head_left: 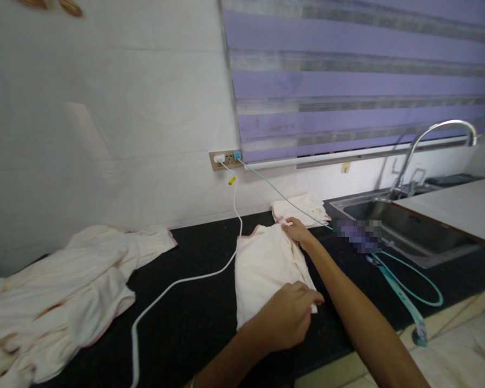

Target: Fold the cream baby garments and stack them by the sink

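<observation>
Left hand [288,317] and right hand [297,231] pinching a folded cloth [262,264] at its near and far corners; heaped cloths [89,269] to their left.

The folded cloth [262,264] is cream with pinkish edging, against a black tabletop [202,312]. Purple and grey stripes band the blind [347,83]. One cord [186,281] is white with a yellow tag [231,181]; the other cord [275,187] is turquoise.

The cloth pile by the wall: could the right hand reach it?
Probably yes: the right hand is close beside the pile, though it holds the nearer cloth and a teal cable crosses in front.
</observation>
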Available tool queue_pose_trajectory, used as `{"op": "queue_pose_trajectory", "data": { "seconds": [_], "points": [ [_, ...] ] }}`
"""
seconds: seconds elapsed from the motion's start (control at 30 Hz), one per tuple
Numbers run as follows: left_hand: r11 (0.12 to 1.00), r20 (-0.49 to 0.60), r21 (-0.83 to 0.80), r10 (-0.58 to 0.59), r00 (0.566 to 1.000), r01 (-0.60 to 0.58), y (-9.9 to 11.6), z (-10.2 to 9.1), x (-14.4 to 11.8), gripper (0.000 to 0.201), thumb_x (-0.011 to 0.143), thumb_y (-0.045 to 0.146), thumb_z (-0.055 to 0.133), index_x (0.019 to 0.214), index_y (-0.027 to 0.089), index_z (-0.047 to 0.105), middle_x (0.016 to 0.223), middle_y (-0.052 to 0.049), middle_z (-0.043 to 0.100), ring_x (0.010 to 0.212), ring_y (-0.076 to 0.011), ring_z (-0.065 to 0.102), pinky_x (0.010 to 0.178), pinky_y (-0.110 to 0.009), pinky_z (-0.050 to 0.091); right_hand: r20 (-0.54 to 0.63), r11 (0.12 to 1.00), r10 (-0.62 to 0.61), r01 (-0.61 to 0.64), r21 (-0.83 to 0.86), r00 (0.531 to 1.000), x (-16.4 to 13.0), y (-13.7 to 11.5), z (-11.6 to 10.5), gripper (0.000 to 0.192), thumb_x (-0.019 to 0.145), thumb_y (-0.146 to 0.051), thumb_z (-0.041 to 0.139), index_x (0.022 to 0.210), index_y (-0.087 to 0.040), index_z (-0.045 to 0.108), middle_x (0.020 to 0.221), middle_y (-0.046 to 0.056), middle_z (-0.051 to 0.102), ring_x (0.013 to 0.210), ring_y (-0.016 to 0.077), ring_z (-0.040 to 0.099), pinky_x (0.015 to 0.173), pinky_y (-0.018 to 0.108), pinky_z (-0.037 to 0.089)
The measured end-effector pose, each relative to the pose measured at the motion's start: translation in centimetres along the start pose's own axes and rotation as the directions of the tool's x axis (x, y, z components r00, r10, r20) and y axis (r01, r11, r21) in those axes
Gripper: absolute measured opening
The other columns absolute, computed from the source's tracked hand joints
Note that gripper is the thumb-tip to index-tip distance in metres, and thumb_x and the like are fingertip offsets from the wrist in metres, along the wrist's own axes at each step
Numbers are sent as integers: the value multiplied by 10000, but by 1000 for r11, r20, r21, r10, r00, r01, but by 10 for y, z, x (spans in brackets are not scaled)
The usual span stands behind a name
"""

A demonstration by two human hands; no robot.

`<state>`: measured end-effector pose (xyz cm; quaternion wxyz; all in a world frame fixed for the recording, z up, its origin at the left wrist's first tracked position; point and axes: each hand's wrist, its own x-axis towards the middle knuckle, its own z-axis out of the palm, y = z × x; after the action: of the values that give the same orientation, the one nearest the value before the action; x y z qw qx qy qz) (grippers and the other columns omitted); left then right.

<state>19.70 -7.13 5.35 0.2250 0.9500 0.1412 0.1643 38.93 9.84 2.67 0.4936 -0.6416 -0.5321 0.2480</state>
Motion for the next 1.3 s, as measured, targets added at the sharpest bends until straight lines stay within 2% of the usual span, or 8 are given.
{"op": "queue_pose_trajectory", "data": {
  "seconds": [0.23, 0.47, 0.6, 0.73, 0.87, 1.0, 1.13, 1.3],
  "points": [
    [994, -136, 100, 64, 989, -50, -6, -12, -5, 371, 926, 164, 549, 1294, 172, 601, 1312, -99, 663, 1250, -219, 581, 1135, -385, 444, -51, 980, -43, 32, -199, 998, 3, 5, -6, 211, 898, -292, 495, 1031, -176, 610, 857, 40, 651, 796, 182, 597, 758, 282, 481],
    [908, -330, 336, -137, 934, 251, -81, -33, -24, 430, 1013, 322, 475, 1409, 178, 561, 1517, -124, 541, 1474, -279, 423, 1227, -524, 358, -104, 877, -151, 85, -474, 983, -24, -26, -8, 304, 908, -216, 499, 1180, -124, 597, 1255, 216, 565, 1144, 309, 545, 960, 419, 441],
    [848, -418, 342, -249, 874, 405, -120, -36, -35, 547, 1036, 394, 403, 1502, 115, 463, 1590, -168, 442, 1530, -283, 327, 1240, -514, 331, 67, 702, -242, 222, -677, 968, -50, -45, 16, 359, 955, -290, 466, 1250, -115, 573, 1300, 219, 548, 1190, 324, 523, 985, 432, 448],
    [775, -405, 303, -422, 811, 554, -141, -34, -47, 651, 1033, 492, 360, 1566, 118, 379, 1633, -172, 363, 1548, -291, 279, 1249, -508, 292, 289, 610, -289, 409, -679, 912, -74, -35, 53, 428, 1000, -372, 430, 1331, -131, 557, 1448, 204, 510, 1359, 338, 419, 1133, 511, 337],
    [682, -256, 275, -628, 735, 678, -141, -34, -52, 672, 1021, 559, 333, 1571, 178, 399, 1647, -133, 348, 1549, -308, 272, 1250, -514, 250, 375, 595, -232, 436, -675, 898, -78, -17, 65, 506, 1040, -440, 354, 1419, -163, 544, 1550, 167, 460, 1493, 356, 281, 1193, 535, 251],
    [645, -200, 257, -693, 693, 720, -129, -39, -49, 702, 1012, 572, 316, 1599, 189, 359, 1686, -105, 255, 1561, -337, 223, 1250, -538, 207, 390, 634, -170, 404, -659, 905, -69, -12, 54, 560, 1039, -545, 330, 1440, -227, 559, 1597, 118, 425, 1520, 386, 225, 1186, 567, 256],
    [642, -190, 237, -706, 683, 729, -125, -41, -48, 725, 1008, 589, 293, 1614, 194, 327, 1691, -105, 242, 1559, -354, 218, 1232, -579, 208, 380, 636, -144, 380, -672, 914, -57, -10, 41, 560, 1043, -559, 327, 1443, -247, 563, 1597, 119, 425, 1522, 360, 240, 1194, 568, 234],
    [652, -199, 239, -693, 693, 720, -127, -39, -49, 728, 1009, 597, 274, 1613, 196, 325, 1688, -121, 252, 1550, -364, 241, 1222, -597, 211, 324, 632, -20, 263, -729, 946, -38, -3, 25, 598, 1037, -603, 299, 1517, -291, 471, 1670, 109, 297, 1534, 397, 192, 1147, 742, 111]
  ]
}}
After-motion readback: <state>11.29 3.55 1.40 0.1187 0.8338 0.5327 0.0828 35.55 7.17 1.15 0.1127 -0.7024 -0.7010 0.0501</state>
